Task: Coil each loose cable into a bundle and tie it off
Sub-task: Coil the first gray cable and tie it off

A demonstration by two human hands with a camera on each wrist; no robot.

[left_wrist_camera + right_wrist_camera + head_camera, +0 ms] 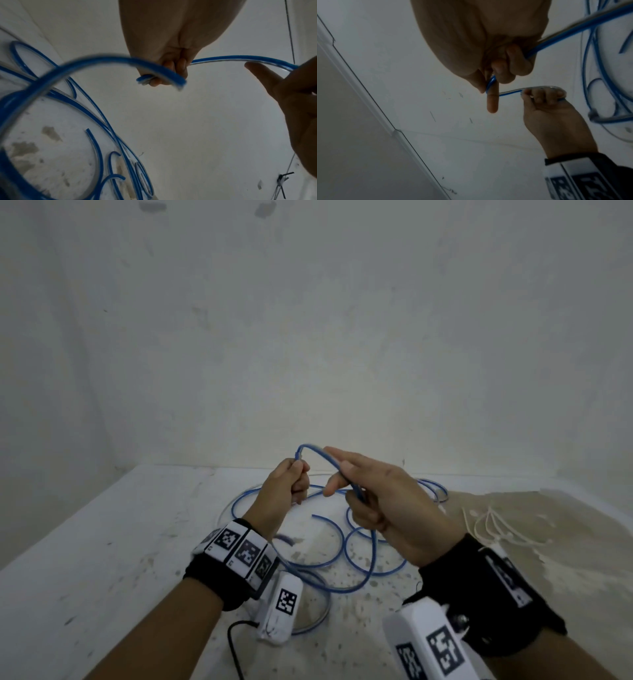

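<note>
Blue cable [317,451] is held raised above the white table [102,542] in a short arch between both hands. Its end is gripped in the curled fingers of the left hand [286,486], at 9 o'clock of the arch. At 3 o'clock it is pinched by the right hand [380,501], index finger extended. Loose loops [359,556] are left sprawled on the table beneath, with pale ties [489,529] lying at 3 o'clock of them.

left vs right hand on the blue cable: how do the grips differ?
The left hand is a closed fist round the blue cable; the right hand holds it with its index finger extended. The left hand grips near the cable's free end; the right hand grips further along. Both hold the same raised arc above the table.
</note>
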